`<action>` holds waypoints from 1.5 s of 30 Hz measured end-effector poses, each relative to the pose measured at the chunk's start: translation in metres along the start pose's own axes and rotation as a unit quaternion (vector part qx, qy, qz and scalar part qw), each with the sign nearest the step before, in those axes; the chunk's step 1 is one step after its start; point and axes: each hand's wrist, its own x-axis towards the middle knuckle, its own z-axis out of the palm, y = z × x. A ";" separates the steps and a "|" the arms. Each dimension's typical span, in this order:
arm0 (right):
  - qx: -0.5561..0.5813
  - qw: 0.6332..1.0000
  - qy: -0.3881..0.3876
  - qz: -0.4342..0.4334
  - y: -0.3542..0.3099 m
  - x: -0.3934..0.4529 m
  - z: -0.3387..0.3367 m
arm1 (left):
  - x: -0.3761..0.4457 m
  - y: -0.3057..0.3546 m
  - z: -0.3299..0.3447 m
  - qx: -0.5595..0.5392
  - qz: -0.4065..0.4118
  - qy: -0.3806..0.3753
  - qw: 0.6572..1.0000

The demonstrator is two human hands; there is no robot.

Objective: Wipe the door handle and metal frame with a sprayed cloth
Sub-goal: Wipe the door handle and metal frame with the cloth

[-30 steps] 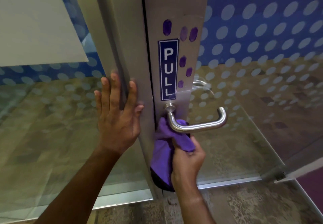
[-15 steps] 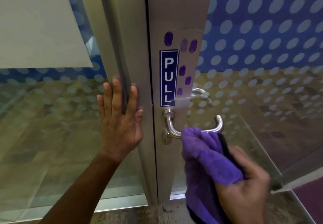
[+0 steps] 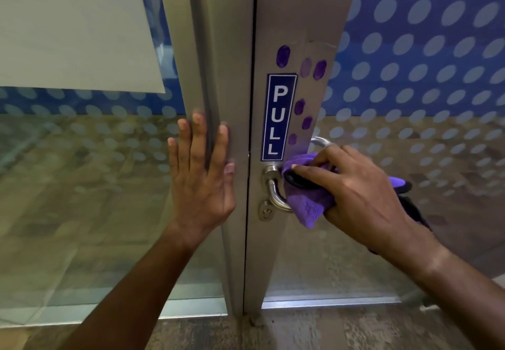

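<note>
Head view: right hand (image 3: 358, 188) pinching cloth (image 3: 308, 202) around handle (image 3: 276, 193), mid-wipe; left hand (image 3: 200, 183) spread flat on frame (image 3: 235, 81). Next probably frame, purple smudges (image 3: 300, 109).

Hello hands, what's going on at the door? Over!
Left hand flat on metal frame. Right hand gripping purple cloth, pressed on door handle. Nothing blocking. Over.

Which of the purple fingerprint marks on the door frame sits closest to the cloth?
The lowest mark, right of the PULL sign's bottom letters, just above the purple cloth held by the right hand. The others sit higher.
</note>
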 end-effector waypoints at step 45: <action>-0.028 0.997 -0.063 0.038 -0.010 0.013 0.013 | 0.001 0.013 0.010 0.008 -0.028 0.034 0.999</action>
